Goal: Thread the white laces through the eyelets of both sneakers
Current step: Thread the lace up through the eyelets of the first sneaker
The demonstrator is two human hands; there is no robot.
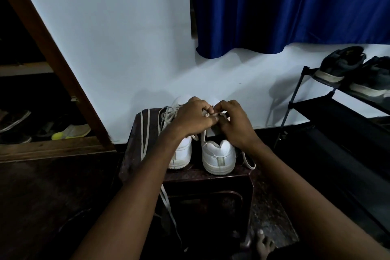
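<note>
A: Where are the sneakers?

B: Side by side on a dark stool (147, 167), heels toward the camera. The left sneaker (182, 154) has tangled lace (166, 115) at its top; a loose lace (145, 133) trails off the stool's left edge.

A: And the hands?

B: Both over the right sneaker (218, 154). The left hand (190, 119) and right hand (234, 121) have fingers curled, pinching a lace end (213, 114) between them.

A: Anything holding things?

B: A black rack (329, 110) at right carries dark shoes (341, 65). Wooden shelves (42, 145) at left hold more shoes. White wall, blue curtain (295, 6), dark floor.
</note>
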